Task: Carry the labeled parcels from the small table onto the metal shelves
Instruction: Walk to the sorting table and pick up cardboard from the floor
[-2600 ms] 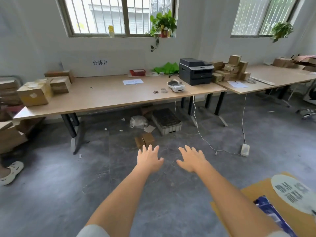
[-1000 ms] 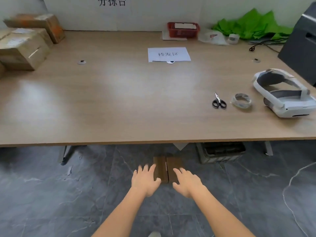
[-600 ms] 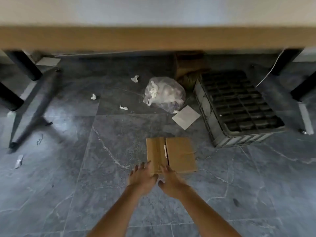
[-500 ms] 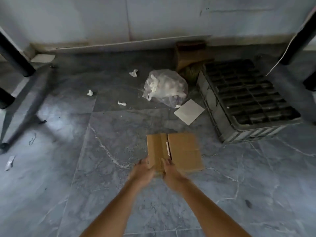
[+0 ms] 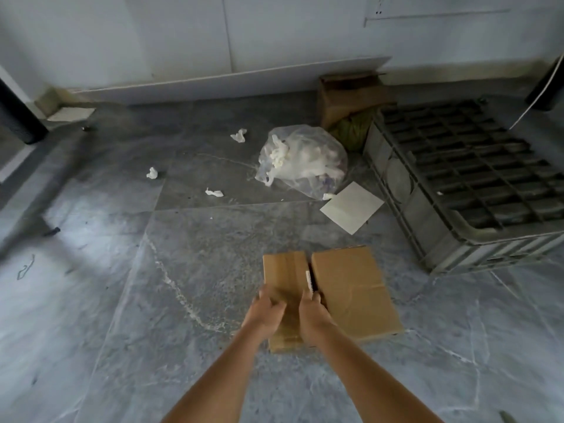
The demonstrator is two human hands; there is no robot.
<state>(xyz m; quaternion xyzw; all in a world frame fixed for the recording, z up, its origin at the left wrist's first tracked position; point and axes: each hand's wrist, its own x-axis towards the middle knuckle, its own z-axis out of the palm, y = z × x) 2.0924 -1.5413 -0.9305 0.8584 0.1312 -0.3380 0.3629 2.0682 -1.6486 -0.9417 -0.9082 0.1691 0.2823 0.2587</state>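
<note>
Grey stone-patterned floor underfoot, dim, streaked with pale marks. Nearest: two bare forearms reaching forward and down. Left hand curled over the left edge of the narrow cardboard parcel, right hand closed on its right edge, fingers wrapped over the top face, so both gripping the same parcel from either side. Lying flat on the floor, that parcel, long side pointing away, a strip of tape down its top and a small white label edge at its right side. Touching or nearly touching it on the right: a wider flat cardboard parcel, also on the floor, untouched by either hand. Beyond, a white square sheet on the floor, partly under a clear plastic bag stuffed with pale scraps. To the right, a dark plastic crate with a grid of cells. Scattered crumpled paper bits to the left of the bag. Farther back, an open brown carton against the pale wall. At far left, a black desk leg.
</note>
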